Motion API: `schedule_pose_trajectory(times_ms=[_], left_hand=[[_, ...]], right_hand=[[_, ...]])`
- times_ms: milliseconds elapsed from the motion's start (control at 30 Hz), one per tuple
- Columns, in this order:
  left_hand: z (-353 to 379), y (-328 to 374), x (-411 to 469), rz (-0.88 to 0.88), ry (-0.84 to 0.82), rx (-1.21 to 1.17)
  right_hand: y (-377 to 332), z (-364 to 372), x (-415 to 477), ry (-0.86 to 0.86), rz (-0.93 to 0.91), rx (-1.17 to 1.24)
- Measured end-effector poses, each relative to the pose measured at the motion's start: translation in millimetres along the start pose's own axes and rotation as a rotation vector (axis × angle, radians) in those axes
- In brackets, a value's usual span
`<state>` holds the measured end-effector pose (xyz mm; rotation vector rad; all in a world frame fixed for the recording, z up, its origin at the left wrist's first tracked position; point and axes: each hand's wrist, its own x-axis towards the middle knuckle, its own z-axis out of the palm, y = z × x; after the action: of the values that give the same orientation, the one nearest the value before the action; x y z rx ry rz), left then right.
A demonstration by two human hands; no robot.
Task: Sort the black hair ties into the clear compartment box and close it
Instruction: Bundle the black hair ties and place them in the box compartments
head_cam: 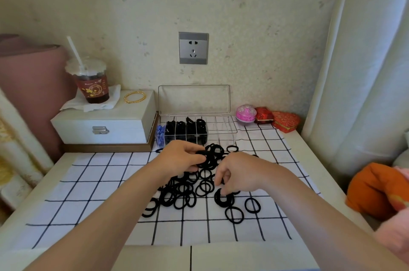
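Both hands at the pile of black hair ties (pixel 183 193), mid-desk.
The ties lie loose on a checked cloth (pixel 88 193) spread over the centre of the desk (pixel 309 149). Left hand (pixel 179 158): fingers curled round a bunch of ties (pixel 207 156) at the pile's far side. Right hand (pixel 238 174): fingertips pinch a single tie (pixel 223 199) lying on the cloth. The clear compartment box (pixel 223 131) stands at the desk's rear edge, lid (pixel 194 100) raised upright against the wall. Black ties fill its left compartments. A white latched case (pixel 104 124) sits at the rear left corner.
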<state>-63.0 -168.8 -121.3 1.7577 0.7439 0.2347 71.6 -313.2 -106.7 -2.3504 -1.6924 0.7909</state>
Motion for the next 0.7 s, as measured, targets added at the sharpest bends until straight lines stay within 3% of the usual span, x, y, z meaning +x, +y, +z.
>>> schedule_pose_trajectory(times_ms=[133, 367, 700], left_hand=[[2.1, 0.0, 0.0, 0.0, -0.011, -0.008], [0.2, -1.1, -0.5, 0.013, -0.048, 0.001], [0.0, -2.3, 3.4, 0.02, 0.016, 0.065]], right_hand=[[-7.9, 5.1, 0.7, 0.04, -0.019, -0.211], [-9.9, 10.6, 5.3, 0.017, -0.024, -0.236], [-5.4, -17.6, -6.2, 0.308, -0.003, 0.564]])
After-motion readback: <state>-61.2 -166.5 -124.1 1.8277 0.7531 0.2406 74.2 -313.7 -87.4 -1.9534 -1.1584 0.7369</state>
